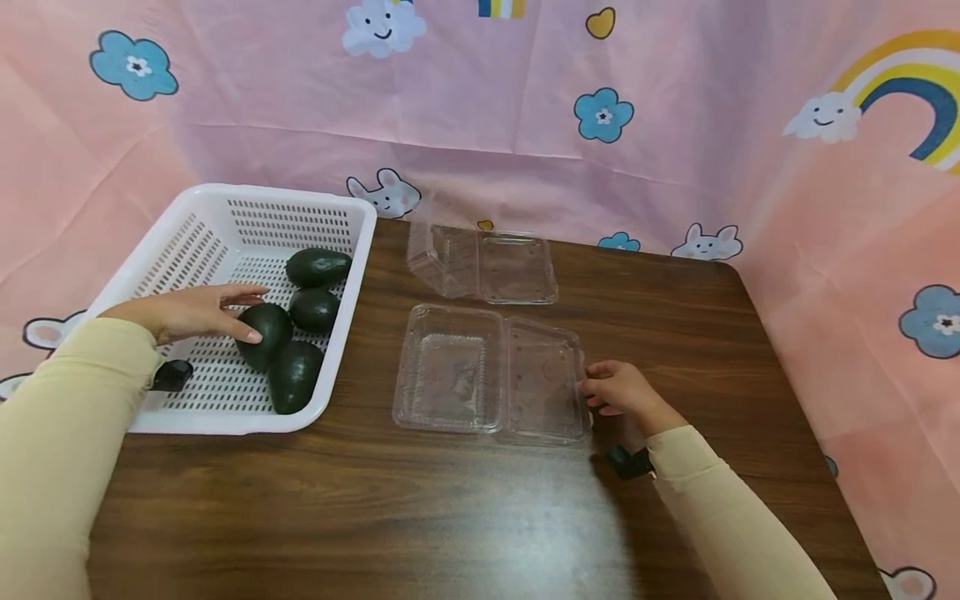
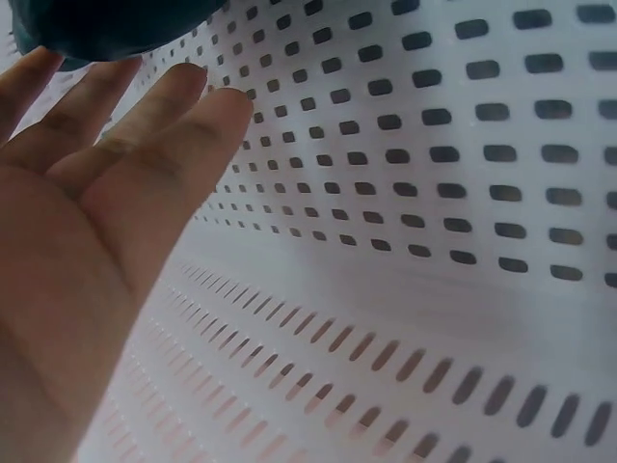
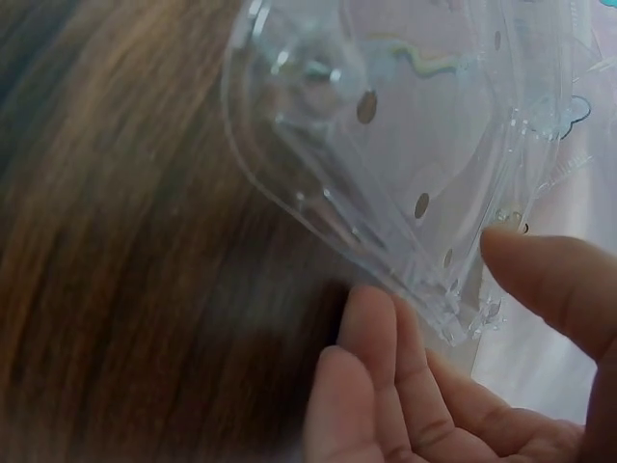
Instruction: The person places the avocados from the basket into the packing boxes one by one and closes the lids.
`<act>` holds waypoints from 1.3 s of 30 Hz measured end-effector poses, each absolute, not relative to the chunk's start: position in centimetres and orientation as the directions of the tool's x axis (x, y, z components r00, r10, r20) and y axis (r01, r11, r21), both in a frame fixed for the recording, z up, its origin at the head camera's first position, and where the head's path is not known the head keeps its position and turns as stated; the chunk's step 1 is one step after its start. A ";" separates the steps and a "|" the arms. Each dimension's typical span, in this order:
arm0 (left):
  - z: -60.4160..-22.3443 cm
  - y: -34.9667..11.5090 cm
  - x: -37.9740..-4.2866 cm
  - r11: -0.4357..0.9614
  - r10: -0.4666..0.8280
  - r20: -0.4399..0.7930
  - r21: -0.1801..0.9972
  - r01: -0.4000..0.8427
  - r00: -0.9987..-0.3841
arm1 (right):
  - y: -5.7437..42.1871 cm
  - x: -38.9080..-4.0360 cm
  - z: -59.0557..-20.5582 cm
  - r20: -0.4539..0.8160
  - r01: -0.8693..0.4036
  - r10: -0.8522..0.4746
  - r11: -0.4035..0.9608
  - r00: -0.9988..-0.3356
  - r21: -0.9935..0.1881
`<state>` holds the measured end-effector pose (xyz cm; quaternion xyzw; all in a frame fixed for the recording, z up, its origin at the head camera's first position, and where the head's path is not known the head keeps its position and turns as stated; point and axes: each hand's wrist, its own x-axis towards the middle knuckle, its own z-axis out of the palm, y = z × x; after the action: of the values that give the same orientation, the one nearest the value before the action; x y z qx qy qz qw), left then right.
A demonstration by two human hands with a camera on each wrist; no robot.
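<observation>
Several dark green avocados lie in a white perforated basket (image 1: pixel 348 312). My left hand (image 1: pixel 198 315) reaches over the basket's left wall, its thumb against the nearest avocado (image 1: pixel 266 337) and its fingers extended above it. In the left wrist view, long straight fingers (image 2: pixel 183 135) lie beside the dark avocado (image 2: pixel 106 24). An opened clear plastic clamshell container (image 1: pixel 450 367) lies on the table, its lid (image 1: pixel 547 379) folded out to the right. At the lid's outer edge is my right hand (image 1: pixel 622 392), thumb and fingers apart on either side of the rim in the right wrist view.
Behind the container, against the cloth backdrop (image 1: pixel 510 108), stands a second clear clamshell container (image 1: pixel 517 267) with its lid raised on the left. The brown wooden table (image 1: pixel 337 517) ends at a pink cloth on the right. A black wrist camera (image 1: pixel 630 462) sits beneath the right wrist.
</observation>
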<state>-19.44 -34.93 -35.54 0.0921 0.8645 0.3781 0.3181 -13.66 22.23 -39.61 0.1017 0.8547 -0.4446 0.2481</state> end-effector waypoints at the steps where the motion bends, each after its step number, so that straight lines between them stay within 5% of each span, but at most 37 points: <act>1: -35.6 -34.8 -19.6 0.698 0.398 -0.483 0.711 -0.084 -0.779 | 22.3 -13.7 -39.5 -0.515 0.395 -0.045 0.585 -0.856 -0.708; 39: -36.7 -34.4 -19.6 0.631 0.383 -0.582 0.732 -0.257 -0.717 | 22.2 -13.4 -39.5 -0.505 0.388 -0.061 0.564 -0.861 -0.729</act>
<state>-19.58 -34.43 -36.74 0.0384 0.8220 0.4276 0.3742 -13.45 22.18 -39.52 0.0963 0.8494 -0.4571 0.2457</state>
